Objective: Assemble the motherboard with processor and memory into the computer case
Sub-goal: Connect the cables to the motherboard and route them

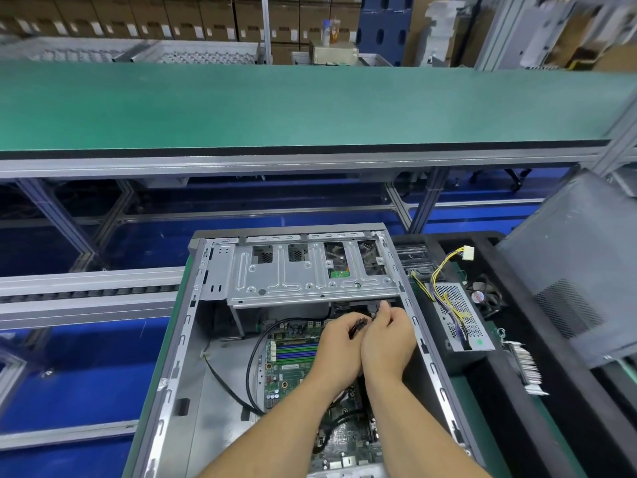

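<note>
An open grey computer case (193,322) lies flat in front of me. A green motherboard (293,370) sits inside it, with blue and green memory slots (298,351) showing. My left hand (339,350) grips a black cable connector (360,324) over the board's far end. My right hand (387,339) is beside it, its fingers pinching something small and dark just under the drive cage (306,274); what it is I cannot tell. A black cable (251,367) loops along the board's left edge. My forearms hide much of the board's right side.
A power supply (462,322) with yellow and black wires (444,267) lies right of the case on a black mat. A small fan (482,294), a finned heatsink (527,365) and a grey case side panel (579,270) are further right. A green conveyor belt (310,108) runs behind.
</note>
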The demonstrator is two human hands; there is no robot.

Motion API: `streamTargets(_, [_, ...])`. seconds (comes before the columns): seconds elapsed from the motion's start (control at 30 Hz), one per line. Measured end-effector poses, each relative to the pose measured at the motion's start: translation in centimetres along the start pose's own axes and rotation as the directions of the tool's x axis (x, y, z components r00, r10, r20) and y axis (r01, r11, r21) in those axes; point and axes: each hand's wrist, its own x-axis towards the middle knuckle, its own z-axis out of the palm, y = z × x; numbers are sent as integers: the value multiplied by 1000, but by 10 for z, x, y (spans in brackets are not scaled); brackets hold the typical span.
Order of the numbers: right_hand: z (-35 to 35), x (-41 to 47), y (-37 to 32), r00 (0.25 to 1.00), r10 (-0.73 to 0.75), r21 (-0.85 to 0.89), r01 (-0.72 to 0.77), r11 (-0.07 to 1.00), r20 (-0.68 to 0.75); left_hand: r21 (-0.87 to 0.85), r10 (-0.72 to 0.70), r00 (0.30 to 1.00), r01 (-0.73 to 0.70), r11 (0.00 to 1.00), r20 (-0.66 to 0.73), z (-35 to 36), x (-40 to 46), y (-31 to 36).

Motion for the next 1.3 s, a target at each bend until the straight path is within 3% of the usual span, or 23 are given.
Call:
streamTargets(0.37, [7,11,-5,993,-15,-46,20,999,116,-62,12,1000,-11,998,5,-6,7,1])
streamTargets(0.73, [1,9,-6,987,-77,-156,100,983,141,59,12,997,-17,998,75,-8,1,-14])
streamTargets(0.87, [-9,0,-6,956,-123,-383,223,896,267,82,-43,999,42,996,6,-14,2,-15])
streamTargets(0.93, [-15,-2,-4,958,-72,-442,195,875,279,149,-56,998,60,987,-31,-18,2,-17])
streamTargets(1.07, [-28,-4,0,940,155,-458,1,889,302,169,-200,979,204,964,-45,-24,-5,-18])
streamTargets(1.17, [-36,-11,5,935,177,-532,15,847,309,75,-393,920,392,917,1,-23,-11,-13])
streamTargets(1.23, [-40,-20,11,927,184,-587,46,808,326,-67,-546,836,548,834,50,-21,-15,-5])
streamTargets(1.3, [-44,-27,12,930,139,-633,117,765,341,-204,-615,784,617,760,82,-21,-15,3])
